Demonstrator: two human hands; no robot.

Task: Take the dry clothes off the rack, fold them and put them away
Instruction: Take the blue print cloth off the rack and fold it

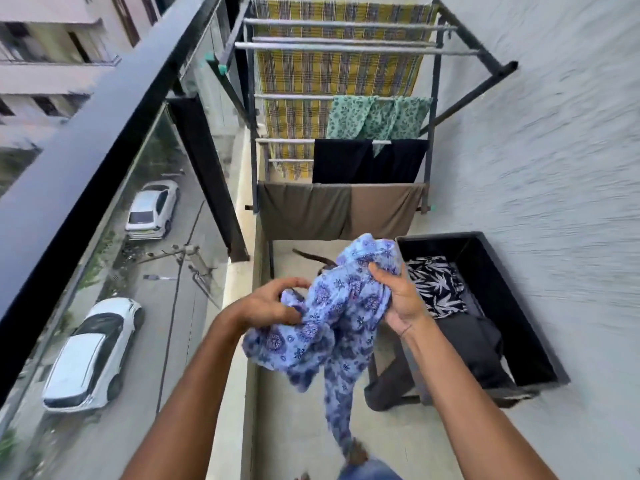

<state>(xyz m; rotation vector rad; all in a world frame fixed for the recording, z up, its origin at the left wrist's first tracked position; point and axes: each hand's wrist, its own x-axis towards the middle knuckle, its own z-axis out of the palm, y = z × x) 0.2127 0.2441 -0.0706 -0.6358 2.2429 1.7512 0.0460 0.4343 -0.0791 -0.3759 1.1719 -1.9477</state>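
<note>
A light blue garment with a dark blue flower print (341, 323) hangs bunched between my hands, one end trailing down toward my feet. My left hand (273, 303) grips its left edge. My right hand (394, 292) clutches its upper part. Ahead stands the drying rack (433, 133) with a yellow checked cloth (311, 74), a green printed cloth (377, 117), a black garment (346, 161) and a brown cloth (339, 209) hung on its rails. At my right a black crate (512, 289) holds a black-and-white leaf-print garment (436, 285) and a dark folded one (474, 344).
The balcony is narrow: a black railing (104, 133) with glass panels runs along the left, a white wall (554, 150) on the right. The crate sits on a dark stand (391, 382). Cars are parked on the street far below. Bare concrete floor lies between me and the rack.
</note>
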